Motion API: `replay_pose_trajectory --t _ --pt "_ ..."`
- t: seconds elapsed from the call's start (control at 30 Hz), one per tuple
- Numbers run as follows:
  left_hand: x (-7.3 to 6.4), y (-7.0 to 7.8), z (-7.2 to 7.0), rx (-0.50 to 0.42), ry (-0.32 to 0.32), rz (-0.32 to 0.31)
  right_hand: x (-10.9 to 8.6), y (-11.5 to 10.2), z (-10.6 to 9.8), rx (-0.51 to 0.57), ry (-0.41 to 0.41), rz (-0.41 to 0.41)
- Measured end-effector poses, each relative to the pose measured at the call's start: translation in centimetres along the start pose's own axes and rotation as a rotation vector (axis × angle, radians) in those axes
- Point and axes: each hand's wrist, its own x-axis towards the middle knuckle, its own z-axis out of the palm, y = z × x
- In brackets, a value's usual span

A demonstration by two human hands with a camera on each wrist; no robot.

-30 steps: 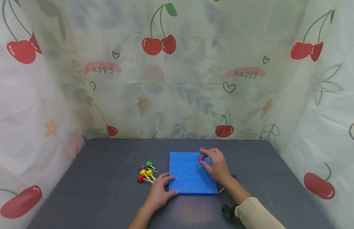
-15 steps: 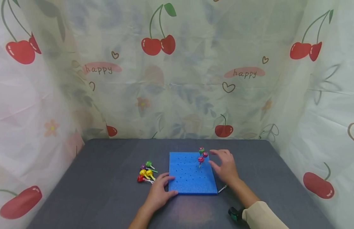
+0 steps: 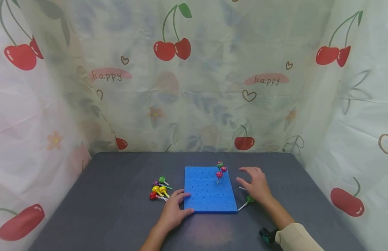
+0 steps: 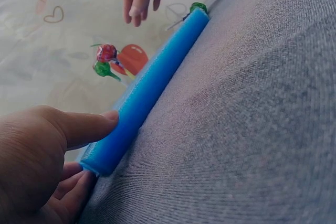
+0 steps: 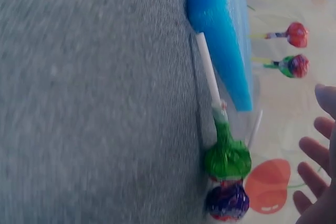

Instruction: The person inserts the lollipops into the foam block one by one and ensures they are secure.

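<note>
My left hand (image 3: pixel 174 210) holds the near left corner of a blue foam board (image 3: pixel 209 204) dotted with holes, its thumb lying over the edge. Three lollipops stand upright at the board's back right: a pink one (image 3: pixel 219 174), another pink one (image 3: pixel 224 169) and a red-and-green one (image 3: pixel 220 163). My right hand (image 3: pixel 258 185) hovers right of the board, fingers apart, holding nothing. Beneath it a green lollipop (image 5: pixel 228 160) lies on the table, its white stick toward the board. A purple-wrapped lollipop (image 5: pixel 228 202) lies beside it. Another white stick (image 3: pixel 242 188) shows, its head hidden by the hand.
Left of the board lies a loose bunch of lollipops: a green one (image 3: pixel 162 179), a purple one (image 3: pixel 156 182), yellow ones (image 3: pixel 163 189) and a red one (image 3: pixel 153 195). A grey cloth covers the table (image 3: pixel 118 216). A printed curtain (image 3: pixel 200 104) hangs behind.
My right hand has let go of the front pink lollipop, which stays upright in the board, and has moved right over the lollipops there. The left hand keeps its place.
</note>
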Motion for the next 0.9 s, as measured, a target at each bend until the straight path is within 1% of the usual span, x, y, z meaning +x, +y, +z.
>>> replay_pose_trajectory --t 0.23,0.4,0.5,0.67,0.73,0.9 --pt "0.0 -0.1 0.0 -0.003 0.001 0.002 -0.4 0.9 -0.9 0.004 -0.173 0.129" --pt "-0.1 0.0 0.0 -0.003 0.016 0.012 -0.6 1.5 -1.4 0.031 -0.274 0.180" --pt "-0.1 0.0 -0.1 -0.003 0.014 0.002 -0.5 1.8 -1.7 0.061 -0.317 0.177" --pt "-0.1 0.1 -0.1 -0.005 0.005 0.002 -0.7 2.7 -2.2 0.131 -0.384 0.156" --pt "-0.1 0.0 -0.1 -0.009 0.004 0.004 -0.9 3.0 -2.6 0.157 -0.411 0.169" --pt "0.0 -0.1 0.0 -0.019 0.012 0.015 -1.2 3.4 -3.6 0.172 -0.485 0.165"
